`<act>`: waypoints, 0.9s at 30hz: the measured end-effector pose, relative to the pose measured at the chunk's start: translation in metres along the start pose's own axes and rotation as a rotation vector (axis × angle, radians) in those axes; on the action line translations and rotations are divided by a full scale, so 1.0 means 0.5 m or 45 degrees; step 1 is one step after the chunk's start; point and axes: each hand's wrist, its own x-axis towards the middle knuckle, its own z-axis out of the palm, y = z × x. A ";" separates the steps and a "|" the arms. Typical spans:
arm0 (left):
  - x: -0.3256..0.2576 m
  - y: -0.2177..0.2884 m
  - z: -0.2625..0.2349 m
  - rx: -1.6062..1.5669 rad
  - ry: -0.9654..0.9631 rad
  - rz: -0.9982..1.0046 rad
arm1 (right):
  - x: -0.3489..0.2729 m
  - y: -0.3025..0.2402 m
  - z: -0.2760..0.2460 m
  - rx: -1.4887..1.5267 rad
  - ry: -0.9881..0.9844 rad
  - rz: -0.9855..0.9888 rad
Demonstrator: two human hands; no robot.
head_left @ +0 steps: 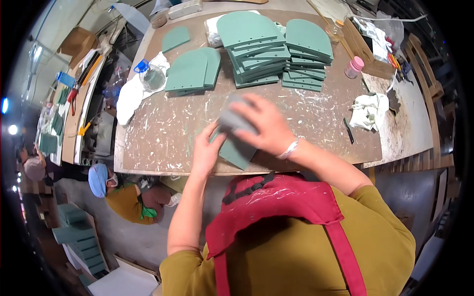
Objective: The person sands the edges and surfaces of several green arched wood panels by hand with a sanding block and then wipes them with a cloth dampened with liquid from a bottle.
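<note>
At the table's near edge lies a green flat board (239, 152), partly hidden under my hands. My left hand (205, 149) grips its left side between thumb and fingers. My right hand (269, 126), slightly smeared by motion, is closed over a grey block like a sanding sponge (236, 121), which covers the upper part of the board. Whether the block presses on the board or hovers just over it, I cannot tell. Beyond my hands stand a tall stack of round-topped green boards (249, 29), a second stack (307, 39) to its right, and a low pile (187, 71) at the left.
A single green board (176, 38) lies far left. Near it stands a clear jug with a blue cap (150, 76) on white cloth. To the right are a pink-capped bottle (353, 67), a white rag (369, 111) and a thin black tool (348, 130). Someone (126, 202) crouches left of the table.
</note>
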 end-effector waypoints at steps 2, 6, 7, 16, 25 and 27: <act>-0.008 -0.009 0.019 -0.039 0.119 -0.021 | 0.002 0.004 0.035 -0.077 -0.138 -0.032; -0.037 -0.010 0.041 -0.078 0.187 -0.078 | -0.036 0.183 0.030 0.124 -0.105 0.678; -0.042 -0.019 0.038 -0.116 0.198 -0.077 | -0.056 0.221 0.021 0.103 -0.095 0.738; -0.016 -0.028 -0.022 -0.193 -0.141 -0.417 | -0.096 0.139 0.042 1.242 0.113 1.199; 0.059 0.020 -0.014 0.242 -0.423 -0.247 | 0.017 0.041 0.007 -0.039 -0.177 0.230; 0.037 -0.016 -0.017 0.119 -0.329 -0.234 | -0.009 0.088 0.034 -0.096 0.012 0.369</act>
